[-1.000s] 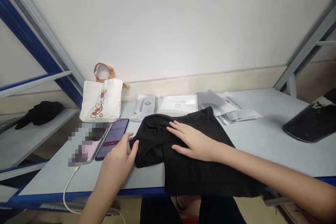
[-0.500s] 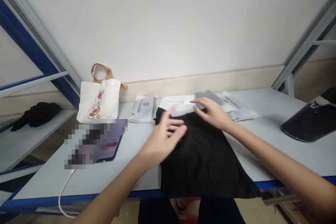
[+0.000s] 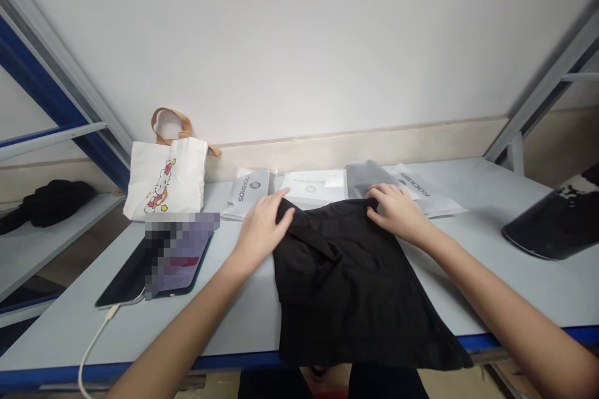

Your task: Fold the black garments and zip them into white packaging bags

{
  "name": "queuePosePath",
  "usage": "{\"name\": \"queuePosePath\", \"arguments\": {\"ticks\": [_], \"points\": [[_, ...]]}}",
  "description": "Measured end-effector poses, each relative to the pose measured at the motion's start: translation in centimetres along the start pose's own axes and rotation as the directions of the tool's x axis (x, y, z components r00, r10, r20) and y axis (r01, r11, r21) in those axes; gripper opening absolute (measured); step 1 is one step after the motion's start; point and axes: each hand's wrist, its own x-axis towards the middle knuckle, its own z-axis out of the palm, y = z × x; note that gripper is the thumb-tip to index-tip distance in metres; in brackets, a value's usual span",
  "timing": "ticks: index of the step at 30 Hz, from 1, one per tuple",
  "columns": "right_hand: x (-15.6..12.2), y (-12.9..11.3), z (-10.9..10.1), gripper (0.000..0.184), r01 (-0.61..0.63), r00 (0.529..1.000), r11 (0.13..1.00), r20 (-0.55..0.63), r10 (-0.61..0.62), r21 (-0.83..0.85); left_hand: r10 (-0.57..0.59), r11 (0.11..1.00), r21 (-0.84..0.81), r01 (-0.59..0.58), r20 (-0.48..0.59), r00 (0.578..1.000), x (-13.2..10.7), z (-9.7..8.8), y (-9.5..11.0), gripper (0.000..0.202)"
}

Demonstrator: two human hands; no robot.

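Note:
A black cloth garment (image 3: 355, 287) lies spread on the pale grey table (image 3: 528, 287), its near edge hanging just over the blue front rim. My left hand (image 3: 259, 230) is at the garment's far left corner, with the fingertips pressed onto a fold there. My right hand (image 3: 397, 212) has curled fingers gripping the far right edge of the cloth. Behind that hand, its fingertips nearly reach a grey translucent bag (image 3: 367, 177).
Several white ROCKBROS packaging sleeves (image 3: 313, 187) lie along the back of the table. To the left stand a white cartoon tote bag (image 3: 166, 184) and pixelated phones (image 3: 180, 255) with a white cable (image 3: 93, 343). A black object (image 3: 552, 227) sits at right.
Both hands have moved to the garment's far corners, and the left has come down from above the cloth. The garment now lies flatter and more spread out than when it was bunched a second ago.

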Motion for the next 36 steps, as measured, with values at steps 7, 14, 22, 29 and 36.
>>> {"name": "queuePosePath", "arguments": {"ticks": [7,14,22,29,36], "points": [[0.2,-1.0,-0.3,0.007,0.005,1.000,0.884,-0.003,-0.004,0.468,-0.207,0.958,-0.193,0.213,0.053,0.977,1.2,1.1,-2.5,0.049],[0.0,0.5,-1.8,0.011,-0.119,0.989,0.749,0.145,0.031,0.651,-0.071,0.849,-0.526,0.048,-0.025,0.997,0.7,-1.5,-3.6,0.060],[-1.6,0.1,-3.3,0.016,-0.065,0.858,0.871,0.473,-0.201,0.487,0.101,0.991,-0.107,-0.083,0.169,0.980,-4.5,-2.0,-4.2,0.067],[-5.9,-1.1,-3.3,0.020,0.098,0.984,0.968,0.125,-0.129,0.232,0.183,0.983,0.015,-0.184,0.058,0.981,-5.2,-2.0,-4.1,0.057],[-9.7,-1.0,-2.7,0.020,-0.096,0.975,0.891,0.224,-0.006,0.443,0.041,0.998,-0.052,-0.032,0.173,0.984,-5.6,-2.5,-3.7,0.053]]}}
